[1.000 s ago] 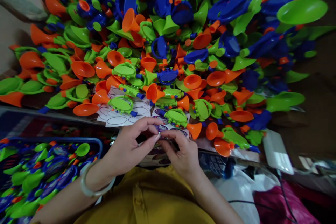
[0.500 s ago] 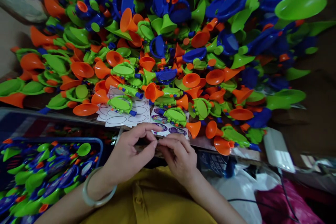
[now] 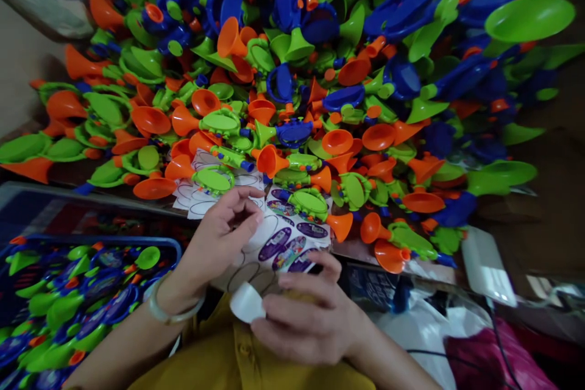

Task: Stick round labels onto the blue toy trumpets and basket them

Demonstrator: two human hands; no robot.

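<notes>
My left hand (image 3: 228, 234) pinches the left edge of a sticker sheet (image 3: 299, 228) between thumb and curled fingers. The sheet carries purple oval stickers and bare outlined ovals, and it hangs over the table's front edge. Lower down, my right hand (image 3: 311, 311) holds a peeled oval sticker (image 3: 247, 303) at its fingertips, its white back showing and its edge curled. Just beyond the hands lie a green toy trumpet with an orange bell (image 3: 308, 204) and another green toy trumpet (image 3: 213, 180), resting on sheets.
A big heap of green, blue and orange toy trumpets (image 3: 283, 82) covers the table. At the lower left stands a blue crate (image 3: 176, 250) full of trumpets. White sheets with oval outlines (image 3: 196, 207) lie near the front edge. A white box with a cable (image 3: 487, 265) is at right.
My hands were fingertip to fingertip at the table edge and are now apart. My right hand has come down and nearer with the sticker. The sheet now shows between them.
</notes>
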